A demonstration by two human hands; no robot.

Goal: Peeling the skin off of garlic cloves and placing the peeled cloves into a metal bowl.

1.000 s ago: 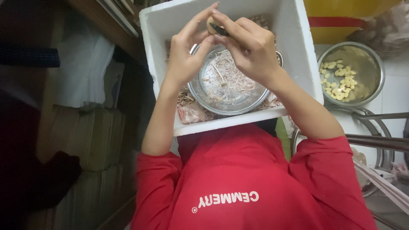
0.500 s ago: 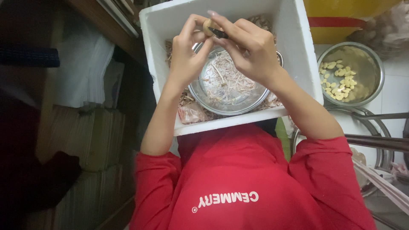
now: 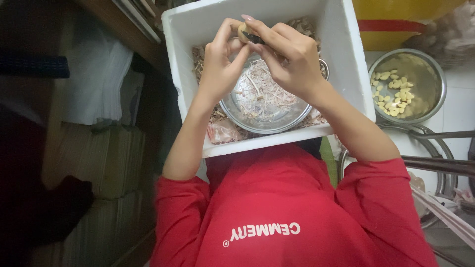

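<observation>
Both my hands are raised over a white foam box [image 3: 346, 59] that rests on my lap. My left hand [image 3: 220, 66] pinches a small pale garlic clove [image 3: 243, 31] between thumb and fingertips. My right hand [image 3: 292, 59] grips a small dark knife [image 3: 256, 38] whose blade touches the clove. Below the hands, inside the box, a round metal bowl [image 3: 269, 116] holds thin dry peelings. More peelings and papery skins lie loose around the bowl on the box floor.
A second metal bowl [image 3: 430, 79] with several peeled pale cloves stands on the right, outside the box. A yellow tub [image 3: 396, 20] is behind it. Metal chair tubing [image 3: 435, 163] runs at right. Stacked cardboard [image 3: 104, 158] and dark shelving are on the left.
My left fingers have curled in closer around the clove, and the knife hand has shifted slightly against it. The box and bowls have not moved.
</observation>
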